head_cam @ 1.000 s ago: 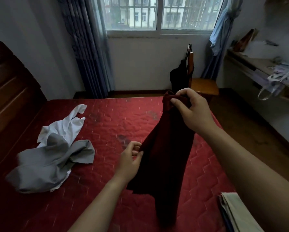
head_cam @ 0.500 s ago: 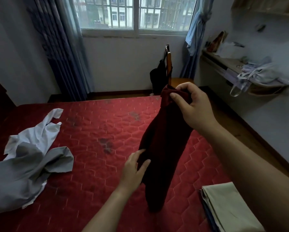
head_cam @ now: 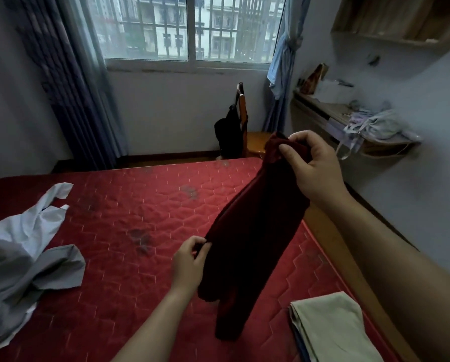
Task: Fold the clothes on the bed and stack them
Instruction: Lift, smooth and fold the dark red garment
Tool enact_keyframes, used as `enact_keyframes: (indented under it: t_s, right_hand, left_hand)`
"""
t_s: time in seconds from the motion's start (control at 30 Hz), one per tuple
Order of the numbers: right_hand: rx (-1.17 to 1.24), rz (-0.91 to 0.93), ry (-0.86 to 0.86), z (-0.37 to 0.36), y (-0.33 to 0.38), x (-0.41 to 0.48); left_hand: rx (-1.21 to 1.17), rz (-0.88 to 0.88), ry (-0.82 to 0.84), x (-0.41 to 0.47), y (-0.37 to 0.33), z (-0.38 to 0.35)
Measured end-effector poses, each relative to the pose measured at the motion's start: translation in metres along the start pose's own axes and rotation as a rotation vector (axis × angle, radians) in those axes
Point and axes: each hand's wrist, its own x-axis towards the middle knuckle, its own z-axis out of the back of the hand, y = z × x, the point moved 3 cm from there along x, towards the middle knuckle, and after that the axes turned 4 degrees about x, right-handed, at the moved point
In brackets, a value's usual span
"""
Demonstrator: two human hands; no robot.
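Note:
A dark red garment (head_cam: 247, 246) hangs in the air above the red quilted bed (head_cam: 140, 212). My right hand (head_cam: 310, 168) grips its bunched top edge, raised over the bed's right side. Lower down, my left hand (head_cam: 190, 259) pinches the garment's left edge between thumb and fingers. A crumpled grey and white garment (head_cam: 23, 254) lies unfolded on the left of the bed. At the bottom right, a folded beige piece (head_cam: 331, 327) rests on top of a small stack, with a blue layer showing under it.
A wooden chair (head_cam: 247, 137) with a black bag hung on it stands past the bed by the window. A wall-mounted desk (head_cam: 331, 118) with loose items runs along the right wall. Curtains hang at both sides of the window.
The view has swung to the right, so the grey garment sits further left in frame. My left hand went from touching the red garment's edge to pinching it. My right hand keeps its grip.

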Motion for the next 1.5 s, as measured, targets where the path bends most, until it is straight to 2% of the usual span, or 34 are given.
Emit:
enact_keyframes:
  t_s: [0.17, 0.23, 0.3, 0.4, 0.47, 0.63, 0.87, 1.07, 1.33, 1.5]
  right_hand:
    - [-0.028, -0.063, -0.067, 0.01, -0.035, -0.004]
    - [-0.03, -0.116, -0.04, 0.003, -0.05, -0.009]
    - [-0.053, -0.157, 0.004, -0.005, -0.066, -0.014]
    - [-0.063, -0.176, -0.058, -0.012, -0.077, -0.014]
    - [-0.069, -0.162, -0.016, -0.023, -0.079, -0.016]
    - [-0.084, -0.148, 0.015, -0.05, -0.072, -0.035]
    - [-0.075, -0.178, -0.035, -0.074, -0.026, -0.072]
    - [-0.128, -0.182, -0.111, -0.083, 0.043, -0.127]
    - [-0.186, -0.053, -0.238, -0.053, 0.142, -0.157]
    - [-0.194, 0.006, -0.257, -0.059, 0.166, -0.146]
  left_hand:
    - [0.06, -0.076, -0.183, -0.008, -0.01, 0.033]
    - [0.109, -0.092, -0.222, -0.01, -0.015, 0.045]
    - [0.177, -0.106, -0.223, -0.013, -0.017, 0.058]
    - [0.329, -0.173, -0.187, -0.017, -0.016, 0.078]
    - [0.395, -0.199, -0.176, -0.023, -0.015, 0.092]
    - [0.448, -0.12, -0.168, -0.04, -0.001, 0.135]
    - [0.526, -0.174, -0.06, -0.074, 0.014, 0.186]
    - [0.345, -0.135, -0.086, -0.125, 0.021, 0.23]
    - [0.212, -0.382, -0.051, -0.16, -0.015, 0.292]
    - [0.21, -0.422, -0.087, -0.161, -0.023, 0.31]
